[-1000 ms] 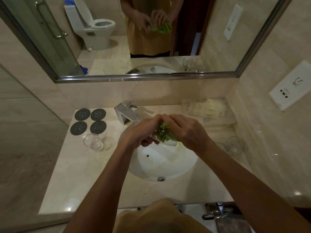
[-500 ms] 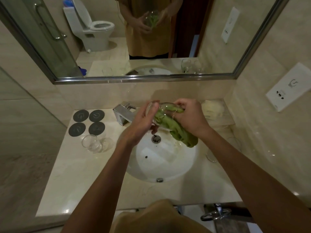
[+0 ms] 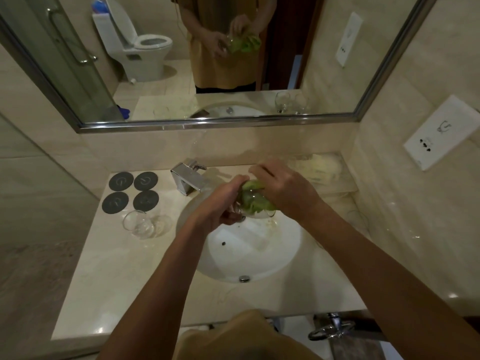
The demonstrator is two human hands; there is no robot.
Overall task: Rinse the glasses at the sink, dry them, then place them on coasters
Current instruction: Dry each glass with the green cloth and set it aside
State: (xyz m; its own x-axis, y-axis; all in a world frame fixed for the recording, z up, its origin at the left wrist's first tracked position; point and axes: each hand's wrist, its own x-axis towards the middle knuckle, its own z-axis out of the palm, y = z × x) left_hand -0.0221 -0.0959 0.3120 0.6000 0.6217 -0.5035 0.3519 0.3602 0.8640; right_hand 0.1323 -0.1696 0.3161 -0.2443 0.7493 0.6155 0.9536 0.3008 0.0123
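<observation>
Over the sink basin (image 3: pixel 259 255), the left hand (image 3: pixel 220 203) grips a glass (image 3: pixel 255 203) while the right hand (image 3: pixel 283 188) pinches a green cloth (image 3: pixel 253 187) stuffed into it. Another glass (image 3: pixel 137 224) sits on the worktop (image 3: pixel 117 281), just beside four dark coasters (image 3: pixel 131 194), none holding anything yet.

Both hands (image 3: pixel 259 196) hold a cloth-stuffed glass (image 3: pixel 253 203) over the sink (image 3: pixel 285 255).

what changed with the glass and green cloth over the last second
The clear glass and green cloth were lifted up, then lowered back over the white sink. The cloth's hanging tail got tucked in. Left hand and right hand kept their grips. Four dark round coasters stayed empty.
</observation>
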